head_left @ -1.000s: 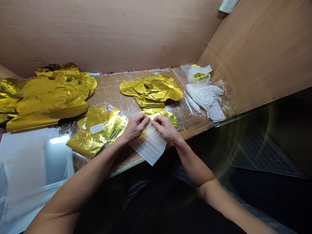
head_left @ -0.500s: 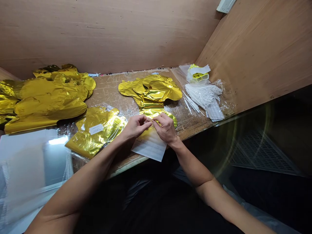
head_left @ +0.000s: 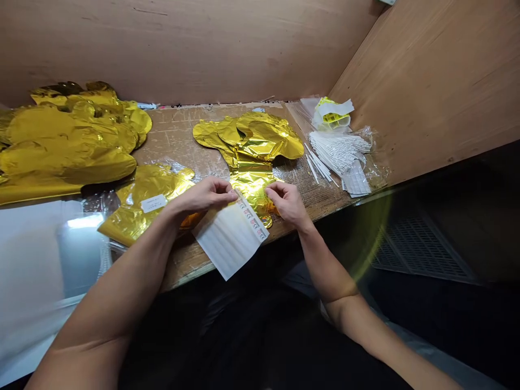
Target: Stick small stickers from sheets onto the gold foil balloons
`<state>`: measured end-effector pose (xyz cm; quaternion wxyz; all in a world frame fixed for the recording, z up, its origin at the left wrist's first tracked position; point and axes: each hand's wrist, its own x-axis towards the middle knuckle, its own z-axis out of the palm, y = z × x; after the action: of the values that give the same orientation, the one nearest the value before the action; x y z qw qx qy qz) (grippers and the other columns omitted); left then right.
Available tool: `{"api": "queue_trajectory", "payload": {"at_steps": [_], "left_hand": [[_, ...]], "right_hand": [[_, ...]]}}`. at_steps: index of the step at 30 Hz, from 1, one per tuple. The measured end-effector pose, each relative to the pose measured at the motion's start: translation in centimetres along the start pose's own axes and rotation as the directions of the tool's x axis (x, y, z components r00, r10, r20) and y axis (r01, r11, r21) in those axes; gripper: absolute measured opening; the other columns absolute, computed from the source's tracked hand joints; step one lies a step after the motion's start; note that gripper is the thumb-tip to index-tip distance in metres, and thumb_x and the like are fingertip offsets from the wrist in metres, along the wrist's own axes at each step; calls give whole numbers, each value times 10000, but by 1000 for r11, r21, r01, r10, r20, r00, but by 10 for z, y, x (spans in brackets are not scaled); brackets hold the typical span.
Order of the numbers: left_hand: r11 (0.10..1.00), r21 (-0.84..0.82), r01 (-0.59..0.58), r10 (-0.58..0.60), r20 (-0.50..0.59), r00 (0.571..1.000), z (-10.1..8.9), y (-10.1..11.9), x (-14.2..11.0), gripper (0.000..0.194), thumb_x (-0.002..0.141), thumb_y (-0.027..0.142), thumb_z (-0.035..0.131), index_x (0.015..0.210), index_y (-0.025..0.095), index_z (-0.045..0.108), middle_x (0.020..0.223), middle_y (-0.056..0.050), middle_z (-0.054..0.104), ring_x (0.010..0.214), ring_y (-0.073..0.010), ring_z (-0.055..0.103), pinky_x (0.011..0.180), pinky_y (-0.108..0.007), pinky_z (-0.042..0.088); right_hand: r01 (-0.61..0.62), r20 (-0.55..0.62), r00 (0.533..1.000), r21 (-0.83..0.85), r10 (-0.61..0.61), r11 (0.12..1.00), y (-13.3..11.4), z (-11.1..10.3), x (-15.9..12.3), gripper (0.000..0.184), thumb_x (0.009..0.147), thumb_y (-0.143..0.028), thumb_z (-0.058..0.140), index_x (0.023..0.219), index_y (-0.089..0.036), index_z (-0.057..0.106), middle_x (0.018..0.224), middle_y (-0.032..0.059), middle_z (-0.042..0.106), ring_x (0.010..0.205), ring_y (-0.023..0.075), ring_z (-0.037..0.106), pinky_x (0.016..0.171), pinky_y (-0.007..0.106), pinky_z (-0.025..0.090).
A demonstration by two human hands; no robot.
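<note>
The person's left hand [head_left: 203, 196] sits at the top corner of a white paper sheet [head_left: 229, 238], its fingers [head_left: 229, 190] drawn narrow and pinching that corner. The sheet hangs at a slant over the edge of the surface [head_left: 174, 135], with a row of small printed marks along 1 edge.

The right hand [head_left: 287, 203] is just beside the sheet, not touching it. Its fingers [head_left: 271, 189] curl lightly over the lower end of a gold foil balloon [head_left: 248, 146], and I cannot tell whether they pinch the foil. That balloon lies flat and crumpled in the middle of the surface, its lower end reaching under the right hand.

Left of it lies a second gold foil balloon [head_left: 142, 208] with a small white label [head_left: 153, 203], and farther left a heap of gold balloons [head_left: 69, 141] is piled up. Clear plastic sheets [head_left: 36, 260] lie at the near left. At the far right, a clear bag [head_left: 365, 146] holds bundled white sticks [head_left: 335, 151], near a yellow and white packet [head_left: 331, 115]. 2 wooden panels [head_left: 430, 81] rise behind.
</note>
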<state>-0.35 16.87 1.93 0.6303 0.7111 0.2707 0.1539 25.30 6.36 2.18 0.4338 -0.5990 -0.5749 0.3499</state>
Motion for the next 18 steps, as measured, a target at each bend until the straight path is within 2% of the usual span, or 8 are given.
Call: {"api": "queue_trajectory", "payload": {"at_steps": [5, 10, 12, 14, 16, 18], "left_hand": [[1000, -12, -11, 11, -31, 999, 12, -4, 2, 459, 859, 563, 796, 665, 175, 645, 601, 6, 537, 518, -98, 423, 495, -252, 282], [1000, 18, -23, 23, -22, 999, 15, -7, 3, 438, 852, 535, 804, 649, 183, 643, 589, 6, 550, 522, -111, 442, 506, -260, 300], [999, 30, -11, 12, -30, 999, 12, -6, 3, 421, 852, 523, 803, 652, 183, 656, 583, 6, 553, 513, -112, 440, 498, -257, 297], [998, 61, 2, -2, -1, 1000, 7, -3, 2, 403, 843, 516, 809, 652, 184, 681, 572, 2, 572, 502, -116, 451, 493, -251, 306], [995, 103, -4, -1, 56, 998, 3, 1, 1, 375, 792, 502, 855, 652, 185, 710, 604, -19, 645, 536, -139, 527, 523, -240, 371], [990, 139, -28, 11, 122, 992, 0, 3, 0, 361, 737, 488, 899, 645, 189, 721, 763, -70, 770, 671, -191, 660, 614, -239, 465]], "right_hand": [[93, 46, 995, -85, -90, 992, -5, 26, -1, 284, 965, -448, 669, 962, -174, 744, 909, 37, 723, 755, 145, 592, 688, 285, 456], [94, 21, 995, -60, -93, 994, -12, 46, -1, 213, 961, -375, 644, 872, -186, 687, 841, 34, 700, 765, 158, 610, 709, 288, 487], [95, -24, 995, -60, -97, 994, -13, 42, -3, 234, 973, -386, 615, 851, -192, 659, 824, 37, 676, 758, 162, 597, 705, 294, 486], [88, -42, 995, -65, -91, 994, -12, 29, -2, 243, 970, -400, 618, 845, -193, 642, 808, 31, 652, 738, 157, 571, 692, 294, 471], [41, 64, 997, -75, -37, 996, -9, 10, 1, 241, 944, -392, 644, 812, -190, 629, 761, 10, 623, 690, 140, 531, 660, 281, 441], [-2, 269, 962, -143, 41, 990, -4, -7, 6, 239, 911, -368, 673, 765, -182, 639, 708, -10, 608, 644, 124, 505, 619, 264, 397]]}}
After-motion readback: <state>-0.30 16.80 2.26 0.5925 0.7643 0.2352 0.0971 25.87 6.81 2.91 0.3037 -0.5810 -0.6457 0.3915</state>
